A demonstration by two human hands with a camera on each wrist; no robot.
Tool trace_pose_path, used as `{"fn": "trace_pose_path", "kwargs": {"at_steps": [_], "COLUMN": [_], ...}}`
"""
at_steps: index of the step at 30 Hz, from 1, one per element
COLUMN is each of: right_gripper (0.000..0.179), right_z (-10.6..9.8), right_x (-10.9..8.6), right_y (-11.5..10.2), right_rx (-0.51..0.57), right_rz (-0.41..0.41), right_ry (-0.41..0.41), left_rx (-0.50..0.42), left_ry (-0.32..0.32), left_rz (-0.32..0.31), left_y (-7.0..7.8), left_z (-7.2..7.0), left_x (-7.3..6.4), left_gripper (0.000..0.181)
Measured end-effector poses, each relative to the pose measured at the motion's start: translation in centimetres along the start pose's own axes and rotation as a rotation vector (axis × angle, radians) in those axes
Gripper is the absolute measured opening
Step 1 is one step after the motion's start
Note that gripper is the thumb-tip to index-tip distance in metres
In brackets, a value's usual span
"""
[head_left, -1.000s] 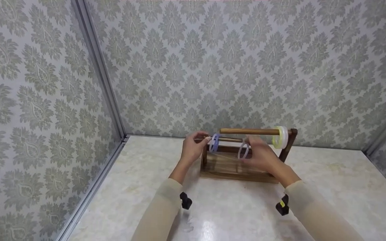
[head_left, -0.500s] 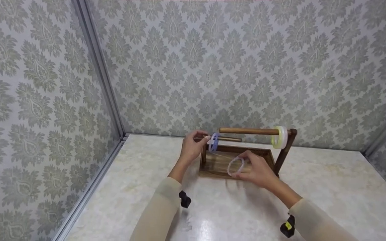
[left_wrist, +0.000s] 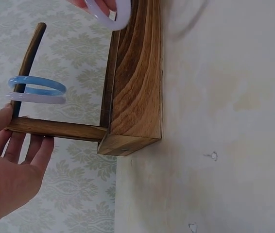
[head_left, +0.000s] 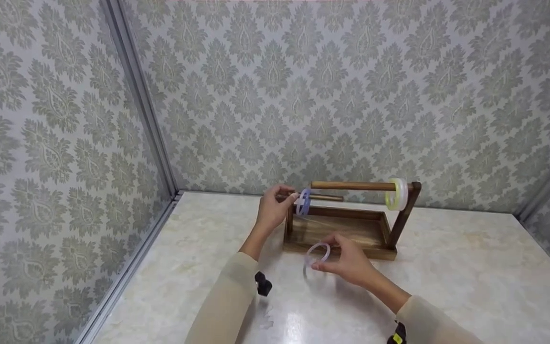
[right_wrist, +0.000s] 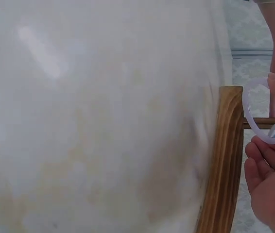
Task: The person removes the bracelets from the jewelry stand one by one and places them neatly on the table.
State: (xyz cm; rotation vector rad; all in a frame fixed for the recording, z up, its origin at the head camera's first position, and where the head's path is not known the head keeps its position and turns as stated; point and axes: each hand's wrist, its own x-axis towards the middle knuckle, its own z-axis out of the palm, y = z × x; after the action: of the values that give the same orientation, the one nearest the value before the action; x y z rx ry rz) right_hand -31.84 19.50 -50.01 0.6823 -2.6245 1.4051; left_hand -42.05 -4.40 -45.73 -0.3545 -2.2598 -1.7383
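Observation:
A brown wooden bangle stand has a tray base and two raised rods. My left hand grips the top of its left post, thumb above and fingers beneath. Beside that thumb, a blue bangle and a pale lavender bangle hang on the lower rod. In front of the tray, my right hand pinches another pale lavender bangle between thumb and fingers, off the rods. A yellow bangle and a white one hang at the right end of the upper rod.
The stand rests on a pale marbled table near its back edge. Patterned wall panels rise behind and to the left, joined by a metal corner strip. The stand's right post slants up beside the tray.
My right hand has carried the pale lavender bangle from near the free end of the lower rod, down and leftward, to the front of the tray. My left hand has stayed on the post.

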Motion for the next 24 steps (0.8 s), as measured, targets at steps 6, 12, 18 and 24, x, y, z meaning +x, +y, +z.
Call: {"fn": "trace_pose_path", "kwargs": {"at_steps": [6, 12, 18, 24], "right_gripper": [0.066, 0.063, 0.063, 0.065], "right_z": [1.5, 2.8, 3.2, 3.3], "right_x": [0.0, 0.2, 0.4, 0.2], "right_y": [0.2, 0.3, 0.5, 0.9], "right_rx": [0.018, -0.006, 0.003, 0.008], "right_rz": [0.007, -0.001, -0.001, -0.006], "right_ry": [-0.014, -0.045, -0.073, -0.061], "left_rx": [0.021, 0.022, 0.029, 0.026], "left_ry": [0.002, 0.000, -0.001, 0.005], "left_rz": [-0.016, 0.008, 0.006, 0.003], "left_y": [0.1, -0.1, -0.1, 0.1], "left_z": [0.1, 0.1, 0.1, 0.1], "left_x": [0.0, 0.0, -0.1, 0.0], "left_gripper": [0.020, 0.019, 0.019, 0.022]}}
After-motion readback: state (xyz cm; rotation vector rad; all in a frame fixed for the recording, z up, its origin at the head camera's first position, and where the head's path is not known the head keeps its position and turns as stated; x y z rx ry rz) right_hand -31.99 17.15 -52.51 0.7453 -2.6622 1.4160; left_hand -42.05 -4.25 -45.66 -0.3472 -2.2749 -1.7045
